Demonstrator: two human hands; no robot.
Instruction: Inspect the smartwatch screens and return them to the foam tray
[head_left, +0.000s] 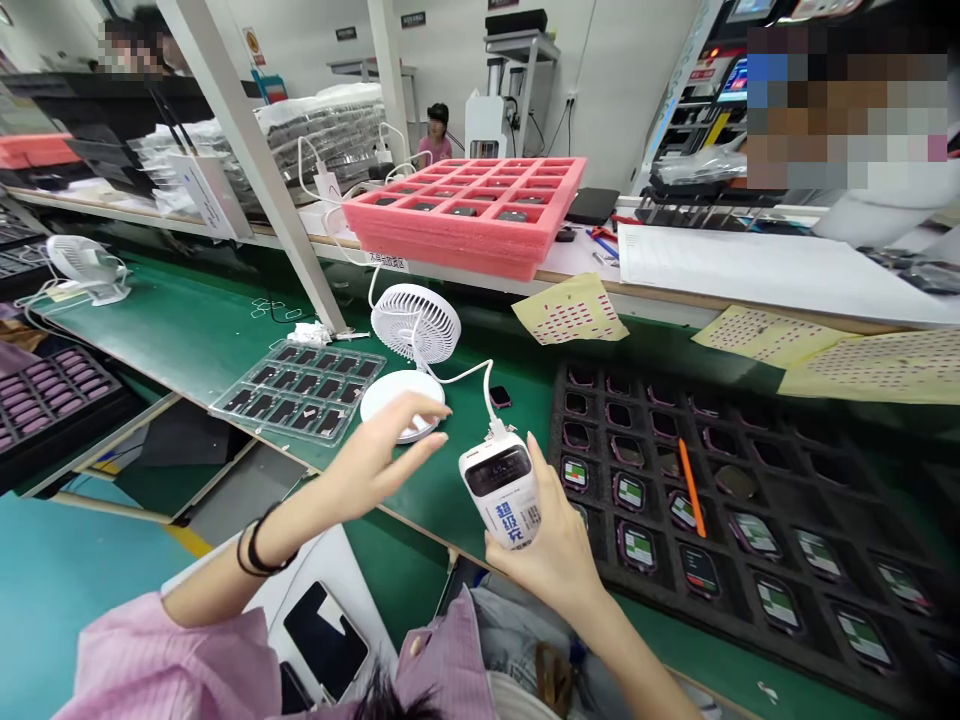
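Observation:
My right hand (551,545) is wrapped round a white power bank (501,490) with a dark display and blue lettering. A white cable (491,400) is plugged into its top end and runs back towards a small white desk fan (416,325). My left hand (390,445) is open, thumb and fingers apart, over the front of the fan's round base (401,390); whether it touches the base I cannot tell. A small dark square watch piece (499,397) lies on the green mat behind the power bank.
On the right, a black foam tray (600,520) carries several watches and an orange stick (691,488). Left of the fan lies a clear tray (300,390) of dark parts. A pink foam tray (457,240) sits on the shelf edge, near a slanted white post (255,160). Phones rest by my lap.

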